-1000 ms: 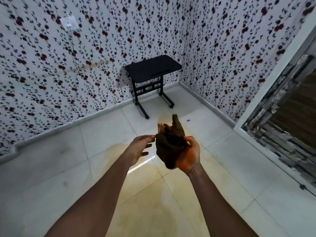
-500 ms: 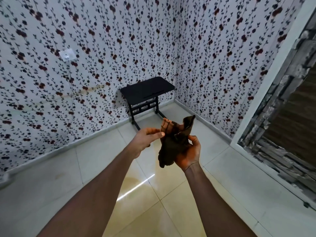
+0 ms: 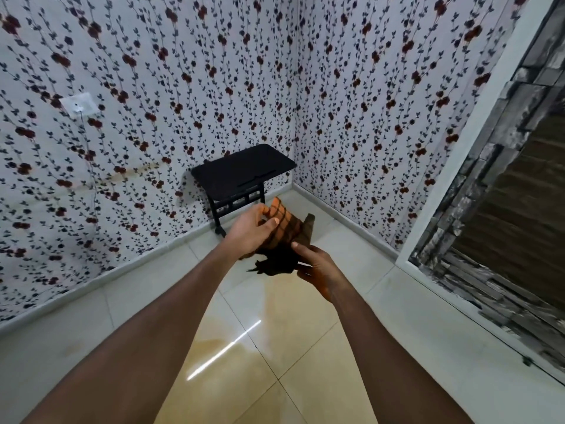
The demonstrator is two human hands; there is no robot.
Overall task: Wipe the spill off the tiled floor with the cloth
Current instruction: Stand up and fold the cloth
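The left hand (image 3: pixel 249 232) has now joined the right hand (image 3: pixel 318 269) on the dark brown crumpled cloth (image 3: pixel 282 243); both grips are clamped on it, held up in the air. Earlier only the right held it. They seem to be unfolding it (wiping comes next), with the yellowish wet spill (image 3: pixel 275 316) below on the glossy tiled floor (image 3: pixel 412 332).

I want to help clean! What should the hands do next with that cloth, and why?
Probably lower the cloth to the floor. Both the left hand and the right hand hold it up in the air, bunched, while the yellowish wet patch lies on the tiles just below, untouched.
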